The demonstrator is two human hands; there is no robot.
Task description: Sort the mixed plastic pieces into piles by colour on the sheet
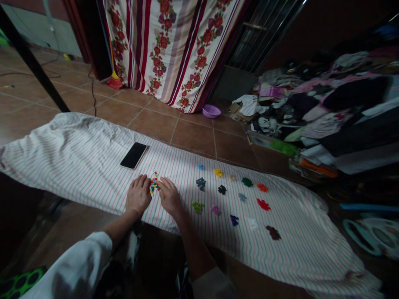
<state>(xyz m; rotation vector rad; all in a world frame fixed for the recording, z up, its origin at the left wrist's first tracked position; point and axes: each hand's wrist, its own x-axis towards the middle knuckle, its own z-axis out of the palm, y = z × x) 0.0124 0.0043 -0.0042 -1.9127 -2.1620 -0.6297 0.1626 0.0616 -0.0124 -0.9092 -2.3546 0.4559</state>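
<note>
A pile of small mixed-colour pieces (155,185) lies on the striped cloth (174,166) between my hands. My left hand (139,194) rests flat at the pile's left edge, its fingers side by side. On the right side of the pile, my right hand (169,195) touches the pieces with its fingers extended. Farther right, several single-colour heaps are spread in rough rows, among them yellow (218,172), dark green (247,182), red (263,204), lime green (197,207), pink (215,209) and brown (273,232).
A phone (134,155) lies on the cloth beyond my left hand. Past the cloth are a tiled floor, a purple basin (211,111), a floral curtain (174,45) and a red broom (115,81). Clothes (327,104) are heaped at the right.
</note>
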